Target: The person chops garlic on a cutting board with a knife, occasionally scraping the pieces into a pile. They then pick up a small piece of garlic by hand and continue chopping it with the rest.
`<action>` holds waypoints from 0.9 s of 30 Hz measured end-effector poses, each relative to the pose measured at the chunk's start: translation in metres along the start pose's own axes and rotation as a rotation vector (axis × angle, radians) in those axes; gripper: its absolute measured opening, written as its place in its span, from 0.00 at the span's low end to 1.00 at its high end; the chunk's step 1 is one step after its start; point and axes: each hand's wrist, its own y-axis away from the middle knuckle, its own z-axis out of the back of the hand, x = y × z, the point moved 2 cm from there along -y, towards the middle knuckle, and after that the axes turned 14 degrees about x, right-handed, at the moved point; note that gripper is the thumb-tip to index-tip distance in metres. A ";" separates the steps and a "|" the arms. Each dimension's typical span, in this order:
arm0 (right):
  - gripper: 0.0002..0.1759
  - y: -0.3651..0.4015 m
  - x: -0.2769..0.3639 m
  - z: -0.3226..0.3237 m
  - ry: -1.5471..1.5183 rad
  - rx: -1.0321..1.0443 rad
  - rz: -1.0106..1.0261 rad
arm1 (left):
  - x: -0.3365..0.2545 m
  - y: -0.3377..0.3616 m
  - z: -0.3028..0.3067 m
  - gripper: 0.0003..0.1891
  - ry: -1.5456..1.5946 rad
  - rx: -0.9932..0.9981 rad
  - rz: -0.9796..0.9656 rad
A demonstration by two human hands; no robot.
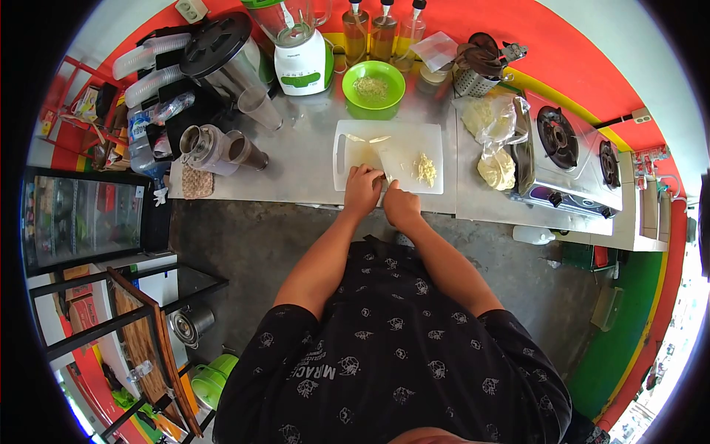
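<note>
A white cutting board lies on the steel counter before me. My right hand is closed around a knife, whose pale blade points away from me over the board and is hard to pick out. Beside the blade, my left hand has its fingers curled on a small pale piece of food, mostly hidden under the fingertips. To the right sits a heap of pale yellow chopped pieces. Two slender pale pieces rest toward the board's far side.
Behind the board stands a green bowl with chopped bits inside. A blender, oil bottles and a utensil holder line the wall. Cups and a metal jug are left; plastic bags and a gas stove right.
</note>
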 end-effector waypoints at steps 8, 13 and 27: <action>0.18 0.011 0.005 0.008 0.095 0.089 0.038 | 0.007 0.000 -0.002 0.07 0.034 0.004 -0.011; 0.18 0.005 0.003 0.010 0.011 0.060 0.030 | 0.008 -0.002 0.000 0.07 0.082 0.004 0.011; 0.17 0.010 0.003 0.009 0.052 0.093 0.070 | 0.010 -0.002 0.000 0.05 0.091 0.005 0.024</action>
